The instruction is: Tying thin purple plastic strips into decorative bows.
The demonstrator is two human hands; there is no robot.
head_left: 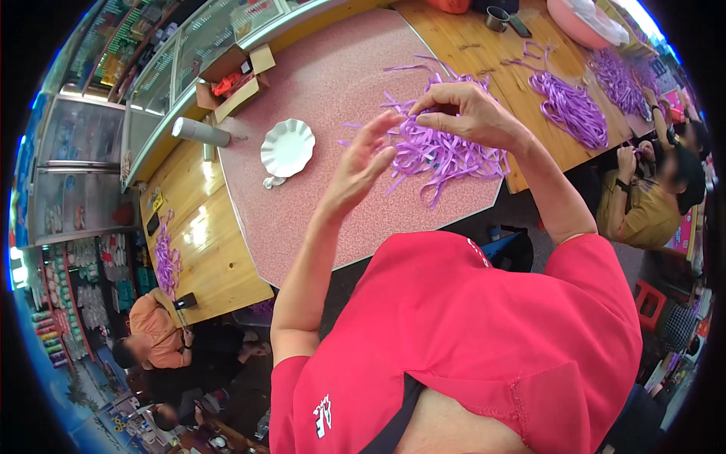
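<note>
A loose heap of narrow purple ribbons (435,155) lies on the pink patterned tabletop (333,83), with strands spilling out on several sides. Over its far part, my right hand (473,113) is closed, thumb and forefinger pinched on a purple ribbon at the fingertips. Just left of the heap, my left hand (359,172) is raised with its fingers curved and the thumb apart from them. No held thing shows in it. A white dish with a scalloped rim (288,147) sits further left, beside a small crumpled white piece (273,182).
An open cardboard box (240,79) with red contents and a grey-white tube (200,132) stand far left. More purple ribbons lie on the wooden tables, right (571,110) and left (166,253). A metal cup (497,19) stands far right. Other people sit right (643,200) and lower left (159,333).
</note>
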